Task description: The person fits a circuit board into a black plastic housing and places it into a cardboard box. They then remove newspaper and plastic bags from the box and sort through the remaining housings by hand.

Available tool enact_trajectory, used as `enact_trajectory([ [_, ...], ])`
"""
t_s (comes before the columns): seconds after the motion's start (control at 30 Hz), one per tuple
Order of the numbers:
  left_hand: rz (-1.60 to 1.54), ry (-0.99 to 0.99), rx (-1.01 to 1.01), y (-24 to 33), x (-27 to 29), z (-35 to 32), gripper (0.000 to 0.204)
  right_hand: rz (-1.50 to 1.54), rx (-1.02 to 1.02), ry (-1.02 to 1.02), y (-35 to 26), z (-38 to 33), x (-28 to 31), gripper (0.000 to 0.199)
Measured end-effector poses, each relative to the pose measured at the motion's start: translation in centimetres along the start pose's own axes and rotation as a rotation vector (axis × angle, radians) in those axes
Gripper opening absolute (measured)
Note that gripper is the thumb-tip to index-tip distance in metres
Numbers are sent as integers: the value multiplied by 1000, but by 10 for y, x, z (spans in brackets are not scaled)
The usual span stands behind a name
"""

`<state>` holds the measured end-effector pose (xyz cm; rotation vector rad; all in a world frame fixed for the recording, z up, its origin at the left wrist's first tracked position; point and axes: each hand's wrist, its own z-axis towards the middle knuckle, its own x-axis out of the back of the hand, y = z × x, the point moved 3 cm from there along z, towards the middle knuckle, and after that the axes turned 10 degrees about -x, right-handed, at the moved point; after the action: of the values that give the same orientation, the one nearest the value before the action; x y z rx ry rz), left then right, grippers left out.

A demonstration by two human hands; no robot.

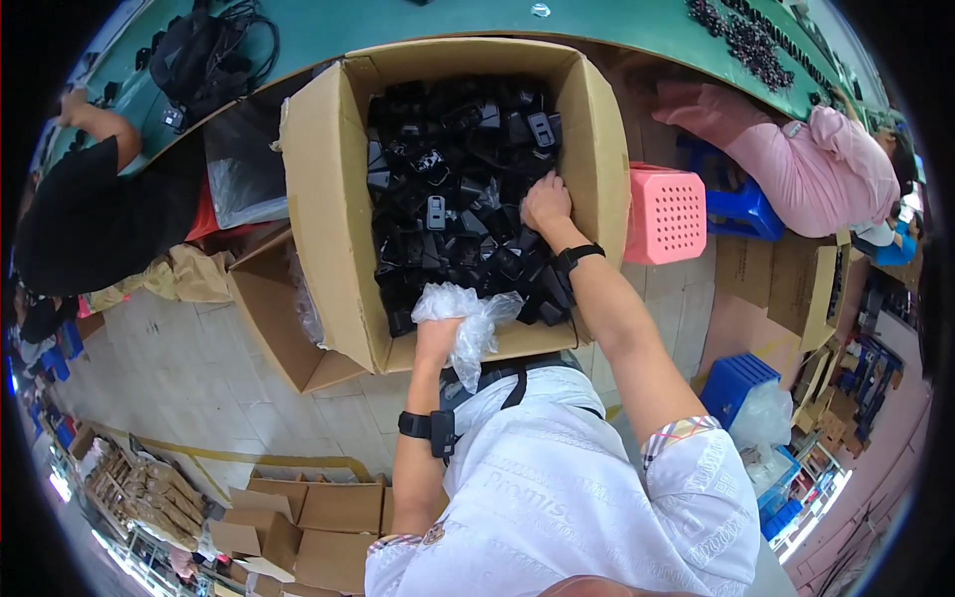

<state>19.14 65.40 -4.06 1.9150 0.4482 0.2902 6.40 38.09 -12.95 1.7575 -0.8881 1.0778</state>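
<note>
A large open cardboard box [338, 214] stands in front of me, filled with a loose heap of small black plastic parts [453, 164]. Two pieces with grey faces lie on top of the heap. My left hand [438, 338] is closed around a crumpled clear plastic bag [468, 313] at the box's near edge. Inside the box, on the right, my right hand [548, 203] rests low on the black parts beside the wall. Its fingers are curled and partly hidden, so I cannot see what they hold.
A green worktable [318, 25] runs behind the box, with black cables and parts on it. A pink plastic stool [667, 214] stands right of the box, another open carton [274, 308] left of it. Two people sit at either side. Several cartons [328, 507] stand behind me.
</note>
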Motion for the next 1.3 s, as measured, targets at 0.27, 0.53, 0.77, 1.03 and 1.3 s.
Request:
enact_trajectory([
  [0.27, -225, 119, 114, -14, 4, -7, 28, 405, -20, 17, 0, 15, 20, 22],
  [0.53, -321, 95, 186, -1, -1, 3, 30, 1409, -249, -190, 40, -34, 87, 14],
  [0.77, -316, 4, -126, 30, -27, 24, 34, 1231, 339, -553, -6, -141, 140, 7],
  [1.03, -491, 312, 139, 6, 31, -5, 26, 960, 45, -182, -34, -15, 53, 30],
  [1.3, -153, 239, 66, 0, 29, -16, 24, 858, -208, -187, -63, 10, 31, 25],
])
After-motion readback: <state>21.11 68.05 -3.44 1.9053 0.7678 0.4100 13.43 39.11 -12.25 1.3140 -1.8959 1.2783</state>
